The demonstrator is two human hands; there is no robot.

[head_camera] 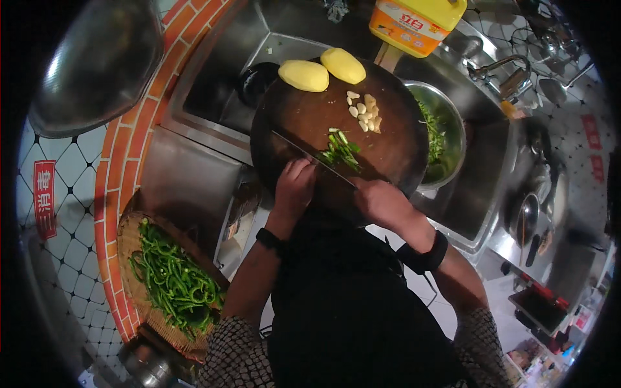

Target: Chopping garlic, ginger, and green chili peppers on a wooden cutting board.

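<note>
A round wooden chopping board [310, 119] lies before me. In my right hand [385, 201] is a knife [315, 160], seen almost along its edge, its blade slanting up and left across the board. My left hand [296, 186] is curled on the near side of the blade, fingertips against or very near it; whether anything is under the fingers is hidden. Just beyond the blade lie cut green stalks [341, 148]. Farther back are peeled garlic cloves [359, 110] beside a piece of ginger [372, 110]. Two peeled potatoes [303, 75] rest at the far rim.
A metal bowl [461, 133] with leafy greens [433, 131] stands right of the board, at a steel sink [485, 194] with a faucet [499, 65]. A yellow detergent jug [417, 24] is behind. Green peppers [174, 276] fill a woven basket [128, 237] at left; a wok [102, 63] is upper left.
</note>
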